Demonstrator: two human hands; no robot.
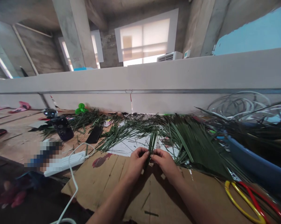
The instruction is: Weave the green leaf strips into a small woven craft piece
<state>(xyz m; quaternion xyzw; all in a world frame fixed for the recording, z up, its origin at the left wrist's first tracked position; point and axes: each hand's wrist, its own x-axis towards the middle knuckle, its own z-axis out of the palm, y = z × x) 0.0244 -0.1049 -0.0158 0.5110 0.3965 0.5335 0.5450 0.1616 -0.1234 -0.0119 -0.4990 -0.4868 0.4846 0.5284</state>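
My left hand point(137, 161) and my right hand point(163, 161) meet at the middle of the table, both pinched on a narrow bundle of green leaf strips point(152, 142) that stands up between the fingertips. A large heap of long green palm leaves point(194, 140) lies just right of my right hand. Thinner green strips point(117, 132) are scattered behind my left hand over white paper point(128, 146). Under both forearms lies a sheet of brown cardboard point(122, 183).
A white power strip point(66, 161) with its cable lies at the left, by a black phone point(94, 134) and a dark device point(62, 127). Yellow and red-handled scissors point(245, 196) rest at the right front, under a blue tub point(254, 161). A grey partition wall point(154, 81) closes the back.
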